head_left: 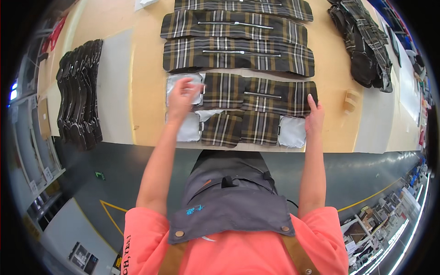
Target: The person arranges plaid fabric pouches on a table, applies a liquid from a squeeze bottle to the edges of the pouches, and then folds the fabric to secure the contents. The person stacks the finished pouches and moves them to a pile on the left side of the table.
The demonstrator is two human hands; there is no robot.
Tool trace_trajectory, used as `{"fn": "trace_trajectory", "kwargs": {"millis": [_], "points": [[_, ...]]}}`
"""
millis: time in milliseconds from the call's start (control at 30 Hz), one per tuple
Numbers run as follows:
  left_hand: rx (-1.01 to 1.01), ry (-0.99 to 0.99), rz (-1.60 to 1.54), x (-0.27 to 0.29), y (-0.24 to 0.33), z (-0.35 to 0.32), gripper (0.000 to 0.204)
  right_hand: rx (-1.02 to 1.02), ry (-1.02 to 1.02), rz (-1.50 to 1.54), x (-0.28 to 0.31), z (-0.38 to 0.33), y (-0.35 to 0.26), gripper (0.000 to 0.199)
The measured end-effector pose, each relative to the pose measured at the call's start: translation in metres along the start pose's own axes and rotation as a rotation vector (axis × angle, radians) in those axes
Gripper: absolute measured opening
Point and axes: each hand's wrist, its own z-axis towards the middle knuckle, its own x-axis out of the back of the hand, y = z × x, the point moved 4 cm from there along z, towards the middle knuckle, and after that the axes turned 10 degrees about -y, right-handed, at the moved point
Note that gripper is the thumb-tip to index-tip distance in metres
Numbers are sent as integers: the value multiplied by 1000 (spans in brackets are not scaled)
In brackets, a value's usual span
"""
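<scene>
A plaid fabric panel with a short zipper (283, 104) lies across the table in front of me. My right hand (314, 117) grips its right end, thumb on top and the other fingers partly hidden at the edge. My left hand (182, 98), blurred, is over a white-backed fabric piece (173, 85) at the row's left end, its fingers apart and nothing visible in them. Beside that piece lies a plaid piece (223, 91). Nearer the table edge are two more plaid pieces (221, 129), with white-backed pieces (292, 132) at either end.
Several long plaid panels with zippers (238, 56) lie in rows beyond. A stack of dark sewn pieces (79, 94) stands on the left of the table (149, 98). Dark plaid pieces (364, 50) are heaped at the far right, near a tan roll (351, 101).
</scene>
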Motion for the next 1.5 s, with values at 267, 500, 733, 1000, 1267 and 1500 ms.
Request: {"fn": "trace_trajectory", "kwargs": {"millis": [267,500,733,1000,1267,1500], "points": [[-460,-95,749,-116,-2,-3,35,60,10,-84,-10,6,-2,24],[-273,193,323,-44,4,-6,13,108,39,-366,22,11,2,23],[54,489,306,68,-80,-2,18,141,114,-881,25,16,7,23],[-328,336,525,7,-13,-68,27,534,13,-1173,-45,-60,-13,29],[-473,-112,652,-109,-39,-115,33,564,-459,-1290,-124,-146,81,22],[-357,-55,400,-55,-26,-128,31,277,-216,-932,-71,-146,54,11]]}}
